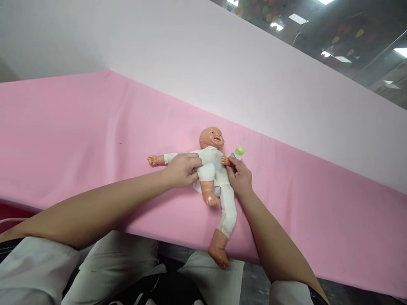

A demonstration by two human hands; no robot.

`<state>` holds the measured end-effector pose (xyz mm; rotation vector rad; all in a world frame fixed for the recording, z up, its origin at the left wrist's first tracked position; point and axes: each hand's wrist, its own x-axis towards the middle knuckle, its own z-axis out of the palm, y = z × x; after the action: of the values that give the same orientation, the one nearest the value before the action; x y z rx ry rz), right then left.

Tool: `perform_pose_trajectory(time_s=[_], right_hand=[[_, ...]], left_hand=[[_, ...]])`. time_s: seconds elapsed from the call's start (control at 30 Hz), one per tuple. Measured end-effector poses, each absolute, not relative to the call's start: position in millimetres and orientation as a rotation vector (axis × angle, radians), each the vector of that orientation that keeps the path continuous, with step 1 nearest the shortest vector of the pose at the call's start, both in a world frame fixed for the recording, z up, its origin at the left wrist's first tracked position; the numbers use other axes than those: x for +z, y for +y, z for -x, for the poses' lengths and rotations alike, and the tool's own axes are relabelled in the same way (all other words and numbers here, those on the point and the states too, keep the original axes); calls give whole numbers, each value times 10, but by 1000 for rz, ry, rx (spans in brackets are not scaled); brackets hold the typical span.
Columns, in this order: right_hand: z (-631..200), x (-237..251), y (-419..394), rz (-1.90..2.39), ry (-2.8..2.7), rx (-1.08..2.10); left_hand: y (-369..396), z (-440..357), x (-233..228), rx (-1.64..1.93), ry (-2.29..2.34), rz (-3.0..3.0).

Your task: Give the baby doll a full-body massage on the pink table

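A plastic baby doll [212, 169] in a white suit lies on its back on the pink cloth-covered surface [79, 127], head away from me, one foot hanging over the near edge. My left hand [182, 169] grips the white fabric at the doll's waist and side. My right hand [240, 177] pinches the suit at the doll's other side, close to its small hand. A small bottle with a green cap [238, 152] lies just beyond my right hand, next to the doll's arm.
A pale wall [222, 63] rises straight behind the pink surface. My knees in light trousers [127, 262] sit below the near edge. Ceiling lights and a glass partition show at the upper right.
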<state>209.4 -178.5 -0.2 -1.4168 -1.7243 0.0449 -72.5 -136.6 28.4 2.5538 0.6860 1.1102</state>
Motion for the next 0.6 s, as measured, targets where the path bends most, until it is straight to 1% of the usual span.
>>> perform_pose_trajectory(time_s=[0.1,0.23,0.4,0.53,0.6], right_hand=[[-2116,-9,-1762,1383,-1942,-69],[-2155,10,-1770,1438,-1903,55],[-2277,58,-1792,1619,-1570,174],[-2546,39,-1761,1646,-1312,206],[-2707,14,-1733,1726,-1219,205]], left_hand=[[-1198,702,221,966,869,-2441],[-1108,697,182,870,899,-2335],[-1200,747,246,920,748,-2412],[-1342,768,346,894,522,-2467],[-1421,771,392,875,398,-2477]])
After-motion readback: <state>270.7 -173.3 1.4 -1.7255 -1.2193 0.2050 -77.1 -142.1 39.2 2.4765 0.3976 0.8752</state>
